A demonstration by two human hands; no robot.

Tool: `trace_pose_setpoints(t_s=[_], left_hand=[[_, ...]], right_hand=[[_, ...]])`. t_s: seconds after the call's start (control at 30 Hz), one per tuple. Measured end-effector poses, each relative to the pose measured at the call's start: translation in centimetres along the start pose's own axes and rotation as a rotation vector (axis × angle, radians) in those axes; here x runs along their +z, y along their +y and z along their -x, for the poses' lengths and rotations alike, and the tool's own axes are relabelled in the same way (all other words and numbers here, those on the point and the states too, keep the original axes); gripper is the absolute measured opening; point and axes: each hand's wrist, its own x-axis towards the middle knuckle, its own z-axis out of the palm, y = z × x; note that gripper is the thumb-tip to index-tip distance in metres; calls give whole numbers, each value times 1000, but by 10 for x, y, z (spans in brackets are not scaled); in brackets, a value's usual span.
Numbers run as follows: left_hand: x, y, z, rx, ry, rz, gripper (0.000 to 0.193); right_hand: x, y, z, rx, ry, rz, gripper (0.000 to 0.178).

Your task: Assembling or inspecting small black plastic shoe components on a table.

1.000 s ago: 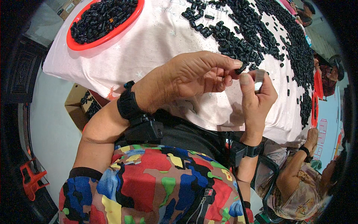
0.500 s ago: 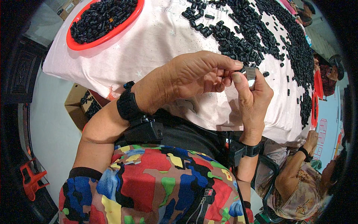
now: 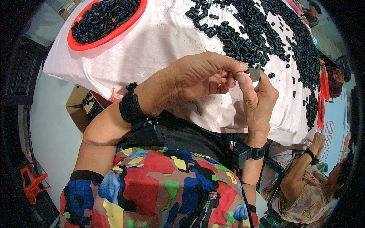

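Note:
Between the thumb and fingers of my left hand [image 3: 205,74] is a small black plastic part [image 3: 247,71], mostly hidden by the fingertips. My right hand [image 3: 261,94] pinches a thin, flat metal blade [image 3: 255,74] whose edge lies against or very close to that part. Both hands meet above the pale pink cloth [image 3: 159,45] covering the work surface. Just beyond them spreads a loose heap of similar black plastic parts [image 3: 243,47].
At the far left a red basin [image 3: 81,48] is full of black parts. A cardboard box [image 3: 76,102] holds more below the table edge. A red stool [image 3: 33,182] stands lower left. To the right are a co-worker's hand [image 3: 318,141] and a red tray [image 3: 324,86].
The blade has tilted slightly in my right hand, its bright lower face no longer showing. My left hand stays almost still.

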Motion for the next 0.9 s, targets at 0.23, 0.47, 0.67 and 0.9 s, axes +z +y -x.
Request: trace_pose_setpoints(t_s=[0.23,0.47,0.67,0.9], left_hand=[[-1,-2,-1,48,-30,-3,16],[-1,-3,-3,30,-8,-10,16],[-3,-3,-3,38,-48,17,17],[-6,0,-5,25,-60,60,16]], right_hand=[[-1,6,0,-12,-13,27,30],[1,6,0,-6,-26,-7,29],[-2,-6,0,-22,-89,77,29],[-5,-2,1,-46,99,16,18]])
